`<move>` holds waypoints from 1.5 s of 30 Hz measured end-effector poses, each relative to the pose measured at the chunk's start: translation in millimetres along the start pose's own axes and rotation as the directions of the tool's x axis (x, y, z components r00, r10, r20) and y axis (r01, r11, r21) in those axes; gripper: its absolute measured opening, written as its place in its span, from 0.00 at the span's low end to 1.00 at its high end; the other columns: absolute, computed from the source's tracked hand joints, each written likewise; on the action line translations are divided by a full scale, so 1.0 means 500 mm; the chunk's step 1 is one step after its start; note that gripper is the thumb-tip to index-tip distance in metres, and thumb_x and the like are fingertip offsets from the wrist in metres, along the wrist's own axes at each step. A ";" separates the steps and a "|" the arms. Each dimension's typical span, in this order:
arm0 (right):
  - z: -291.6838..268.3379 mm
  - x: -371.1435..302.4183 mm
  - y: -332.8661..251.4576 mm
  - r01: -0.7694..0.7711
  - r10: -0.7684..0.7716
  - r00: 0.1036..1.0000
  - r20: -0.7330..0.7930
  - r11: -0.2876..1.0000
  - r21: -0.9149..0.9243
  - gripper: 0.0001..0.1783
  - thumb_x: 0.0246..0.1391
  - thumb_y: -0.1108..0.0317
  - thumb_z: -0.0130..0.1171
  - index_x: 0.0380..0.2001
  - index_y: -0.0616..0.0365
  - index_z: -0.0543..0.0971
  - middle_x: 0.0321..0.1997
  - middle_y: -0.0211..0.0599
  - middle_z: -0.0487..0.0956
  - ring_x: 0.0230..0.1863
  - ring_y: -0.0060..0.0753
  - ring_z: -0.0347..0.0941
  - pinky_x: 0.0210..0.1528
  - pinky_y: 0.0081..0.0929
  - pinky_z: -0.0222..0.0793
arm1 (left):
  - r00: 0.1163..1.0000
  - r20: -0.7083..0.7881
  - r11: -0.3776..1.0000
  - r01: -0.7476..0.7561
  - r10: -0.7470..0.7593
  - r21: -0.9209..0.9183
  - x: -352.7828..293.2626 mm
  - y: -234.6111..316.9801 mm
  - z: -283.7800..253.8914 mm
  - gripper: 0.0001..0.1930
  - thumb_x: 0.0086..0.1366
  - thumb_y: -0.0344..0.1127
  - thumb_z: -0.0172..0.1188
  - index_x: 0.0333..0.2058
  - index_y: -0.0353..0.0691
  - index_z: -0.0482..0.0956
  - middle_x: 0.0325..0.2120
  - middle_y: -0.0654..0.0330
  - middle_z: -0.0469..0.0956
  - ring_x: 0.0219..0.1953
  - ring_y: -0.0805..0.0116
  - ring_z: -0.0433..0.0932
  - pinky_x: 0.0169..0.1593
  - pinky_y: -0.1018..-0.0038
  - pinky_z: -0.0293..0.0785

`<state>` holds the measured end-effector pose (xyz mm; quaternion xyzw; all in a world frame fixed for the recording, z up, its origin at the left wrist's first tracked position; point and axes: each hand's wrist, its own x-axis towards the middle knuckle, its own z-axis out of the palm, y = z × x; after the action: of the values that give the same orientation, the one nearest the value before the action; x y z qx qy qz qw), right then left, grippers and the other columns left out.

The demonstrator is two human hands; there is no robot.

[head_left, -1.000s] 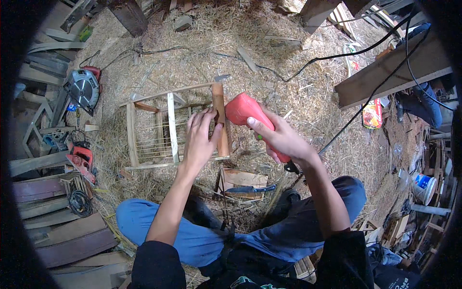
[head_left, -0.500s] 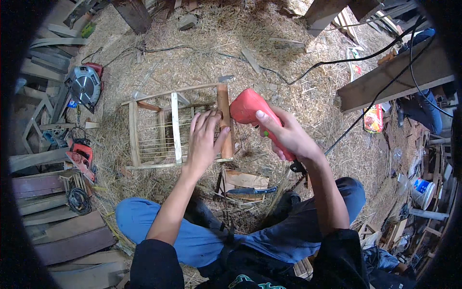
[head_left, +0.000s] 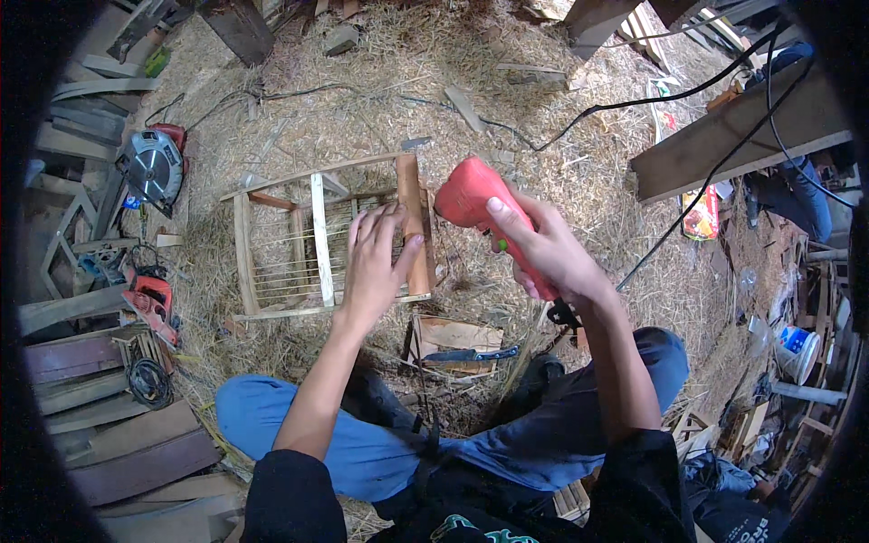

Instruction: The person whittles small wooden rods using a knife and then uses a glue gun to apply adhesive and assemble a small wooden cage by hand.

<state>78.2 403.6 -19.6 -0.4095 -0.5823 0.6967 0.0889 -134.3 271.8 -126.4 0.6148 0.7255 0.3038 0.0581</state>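
A small wooden frame (head_left: 319, 237), with pale rails and thin rods strung across it, lies on the ground in front of me. Across its right end runs a brown board (head_left: 410, 185). My left hand (head_left: 373, 249) rests on this end, fingers stretched out and the thumb on the board. Just right of the board, my right hand (head_left: 552, 240) grips a red corded power tool (head_left: 471, 195), its thumb along the top. The tool's blunt head points left at the board, with a narrow gap between them. A green button shows beneath my fingers.
Straw and shavings cover the ground. A knife (head_left: 471, 355) lies by a wood block before my legs. Left are a circular saw (head_left: 156, 167), a red planer (head_left: 151, 303) and stacked planks (head_left: 136, 443). A black cable (head_left: 625, 116) crosses toward a thick beam (head_left: 738, 136) at right.
The tool's head has drawn slightly to the right, away from the brown board. My left hand keeps its place on the frame, and the whole view has shifted a little.
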 end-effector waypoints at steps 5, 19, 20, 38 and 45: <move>-0.011 -0.014 0.002 -0.046 0.046 0.999 0.017 0.999 -0.012 0.35 0.69 0.42 0.53 0.65 0.60 0.69 0.27 0.29 0.70 0.11 0.16 0.64 0.10 0.20 0.60 | 1.000 0.016 1.000 0.007 -0.006 -0.027 0.003 -0.004 0.005 0.20 0.67 0.40 0.64 0.51 0.33 0.75 0.53 0.46 0.78 0.61 0.48 0.72 0.70 0.51 0.57; 0.014 -0.020 -0.015 0.023 -0.024 0.999 0.027 0.999 0.042 0.35 0.70 0.43 0.52 0.67 0.60 0.67 0.20 0.24 0.66 0.09 0.17 0.63 0.09 0.21 0.61 | 0.999 0.041 1.000 0.027 -0.027 -0.011 0.000 -0.004 0.005 0.21 0.66 0.37 0.64 0.53 0.32 0.74 0.52 0.45 0.78 0.59 0.46 0.73 0.70 0.51 0.57; 0.014 -0.019 -0.015 0.018 -0.019 1.000 0.024 0.999 0.049 0.35 0.70 0.43 0.52 0.66 0.61 0.67 0.19 0.24 0.66 0.09 0.18 0.64 0.09 0.21 0.61 | 0.999 0.032 1.000 0.015 -0.015 -0.007 0.000 -0.004 0.004 0.21 0.66 0.37 0.64 0.53 0.32 0.74 0.52 0.45 0.78 0.59 0.46 0.73 0.70 0.51 0.57; 0.014 -0.010 -0.012 0.010 -0.011 1.000 0.020 0.999 0.037 0.36 0.69 0.41 0.51 0.67 0.59 0.68 0.21 0.24 0.66 0.10 0.17 0.64 0.09 0.21 0.61 | 1.000 0.016 1.000 -0.003 0.003 -0.024 0.002 -0.003 0.003 0.21 0.66 0.39 0.65 0.53 0.32 0.74 0.52 0.47 0.78 0.60 0.49 0.72 0.70 0.51 0.56; 0.021 -0.003 -0.007 0.016 -0.016 1.000 0.011 0.999 0.037 0.35 0.69 0.41 0.51 0.63 0.61 0.71 0.22 0.26 0.67 0.10 0.17 0.64 0.09 0.21 0.62 | 1.000 0.025 1.000 0.008 -0.008 -0.012 -0.002 -0.006 0.006 0.21 0.66 0.39 0.65 0.52 0.33 0.74 0.52 0.47 0.78 0.60 0.49 0.72 0.70 0.51 0.55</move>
<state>71.0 396.1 -15.9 -0.3990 -0.5732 0.7089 0.0986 -135.2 271.6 -130.4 0.6152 0.7253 0.3005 0.0720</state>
